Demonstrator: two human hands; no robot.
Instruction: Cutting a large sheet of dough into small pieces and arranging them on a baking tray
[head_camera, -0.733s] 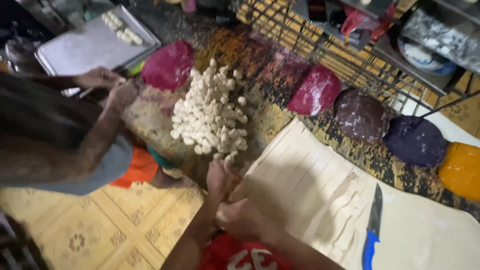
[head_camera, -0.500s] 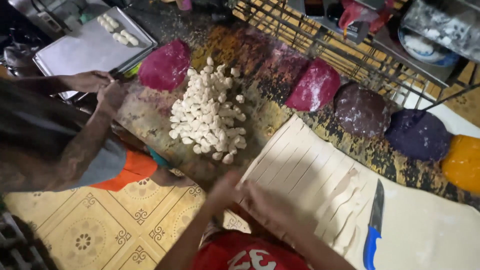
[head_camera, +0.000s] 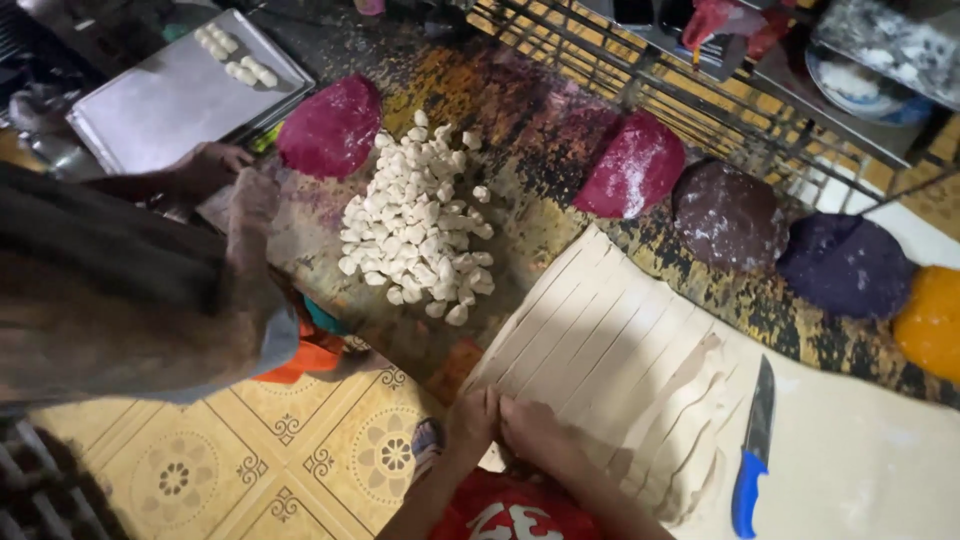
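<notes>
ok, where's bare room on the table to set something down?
Free: the tray except its far corner; the uncut white sheet right of the knife. Crowded: the dough-piece pile, the coloured discs, and the strips by both hands.

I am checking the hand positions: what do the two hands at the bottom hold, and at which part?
Both the left hand and right hand rest on the near ends of the cut dough strips; whether they grip cannot be told.

Patterned yellow floor tiles at 7 o'clock. Worn, colour-stained worktop across centre. Metal wire rack at 1 o'clock. Dim warm light, dark corners at 11.
</notes>
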